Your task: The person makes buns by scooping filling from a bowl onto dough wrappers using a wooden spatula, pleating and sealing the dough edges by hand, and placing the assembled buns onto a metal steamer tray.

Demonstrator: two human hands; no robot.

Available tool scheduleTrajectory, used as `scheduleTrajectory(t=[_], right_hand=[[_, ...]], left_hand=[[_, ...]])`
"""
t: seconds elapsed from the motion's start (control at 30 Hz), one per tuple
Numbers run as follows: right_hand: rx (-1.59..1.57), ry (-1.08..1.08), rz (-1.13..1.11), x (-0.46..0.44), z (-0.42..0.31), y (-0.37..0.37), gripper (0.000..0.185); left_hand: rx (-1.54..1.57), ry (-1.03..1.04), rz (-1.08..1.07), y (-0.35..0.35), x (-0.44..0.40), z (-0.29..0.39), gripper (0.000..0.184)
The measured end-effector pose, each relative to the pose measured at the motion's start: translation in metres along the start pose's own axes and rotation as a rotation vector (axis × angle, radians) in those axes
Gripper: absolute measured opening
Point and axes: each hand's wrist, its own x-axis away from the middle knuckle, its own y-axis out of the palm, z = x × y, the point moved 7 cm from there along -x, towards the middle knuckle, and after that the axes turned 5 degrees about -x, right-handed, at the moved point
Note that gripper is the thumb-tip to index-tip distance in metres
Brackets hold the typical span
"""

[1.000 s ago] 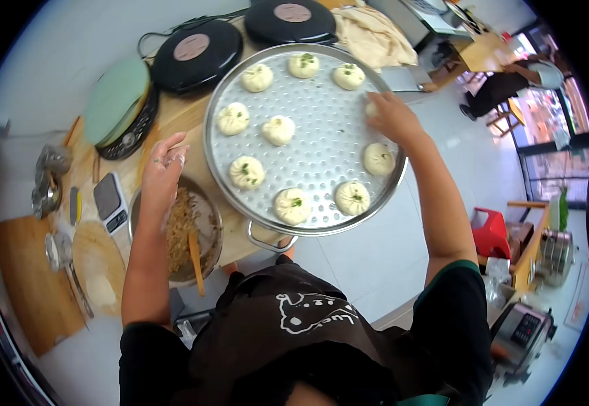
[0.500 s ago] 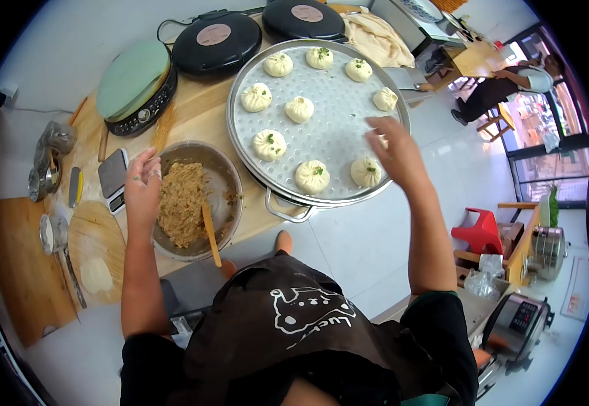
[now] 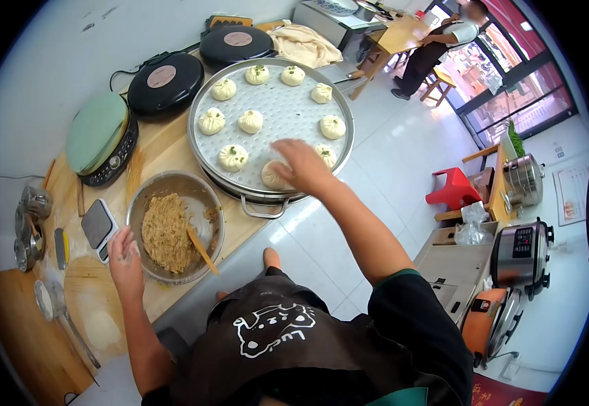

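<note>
My right hand [image 3: 302,168] reaches over the front of a round perforated metal steamer tray [image 3: 288,111], its fingers spread above a pleated bun [image 3: 272,176] that it partly covers. Several buns stand around the tray; many carry chopped greens, such as the bun at the left front [image 3: 233,158]. On the right side, a bun [image 3: 333,126] shows no clear greens. My left hand [image 3: 125,260] hovers at the left rim of a metal bowl [image 3: 208,196], fingers loosely bent and floury, apparently with nothing gripped. Minced filling [image 3: 166,233] and a wooden spatula [image 3: 202,249] are in the bowl.
Black round electric griddles [image 3: 166,84] and a green-lidded one [image 3: 98,132] line the wall. A kitchen scale [image 3: 98,227] and a floury round board [image 3: 95,298] lie left. A person [image 3: 436,51] stands by a far table. A red stool [image 3: 453,188] is on the floor.
My right hand has moved from the tray's right side to the front bun, uncovering the right-hand bun. My left hand stays beside the bowl, slightly lower. The view has shifted.
</note>
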Motion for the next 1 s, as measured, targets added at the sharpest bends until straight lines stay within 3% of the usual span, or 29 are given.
scheduleTrajectory(t=[0.07,0.2,0.3,0.4,0.43,0.47,0.5,0.57,0.63,0.7,0.73,0.83,0.93,1.0], right_hand=[[0.12,-0.01,0.093,0.001,0.023,-0.025,0.041],[0.254,0.199,-0.276,0.019,0.067,-0.018,0.033],[0.167,0.086,-0.189,0.023,0.064,-0.023,0.028],[0.16,0.047,-0.258,0.025,0.07,-0.021,0.026],[0.187,0.143,-0.258,0.024,0.065,-0.033,0.032],[0.158,0.076,-0.038,0.031,0.062,-0.041,0.039],[0.043,0.047,0.041,0.033,0.054,-0.05,0.044],[-0.014,-0.01,0.128,0.021,-0.008,-0.06,0.036],[-0.15,-0.009,0.037,0.013,-0.081,-0.051,0.029],[-0.217,-0.17,-0.019,0.023,-0.134,-0.026,0.024],[-0.26,-0.128,-0.094,0.029,-0.152,-0.007,0.023],[-0.234,-0.174,-0.234,0.043,-0.201,0.042,0.019],[-0.175,-0.168,-0.277,0.05,-0.235,0.074,0.019],[-0.153,-0.216,-0.283,0.05,-0.258,0.086,0.018]], left_hand=[[0.022,-0.045,0.021,-0.008,0.008,-0.009,0.036],[0.032,-0.046,0.024,-0.009,0.016,-0.013,0.035],[0.017,-0.017,0.02,-0.006,0.019,-0.011,0.035],[0.017,0.01,0.008,-0.004,0.021,-0.016,0.034],[0.004,-0.001,0.011,-0.008,0.019,-0.023,0.034],[-0.125,0.015,0.046,-0.015,0.026,-0.016,0.034],[-0.208,-0.027,0.045,-0.023,0.034,-0.005,0.032],[-0.228,0.048,0.164,-0.05,0.061,-0.02,0.029],[-0.226,-0.065,0.209,-0.085,0.09,-0.032,0.029],[-0.426,-0.107,0.38,-0.133,0.137,-0.068,0.03],[-0.514,-0.11,0.453,-0.154,0.154,-0.086,0.03],[-0.27,-0.59,0.746,-0.232,0.225,-0.174,0.033],[-0.42,-0.582,0.78,-0.276,0.254,-0.248,0.036],[-0.571,-0.555,0.597,-0.277,0.233,-0.271,0.041]])
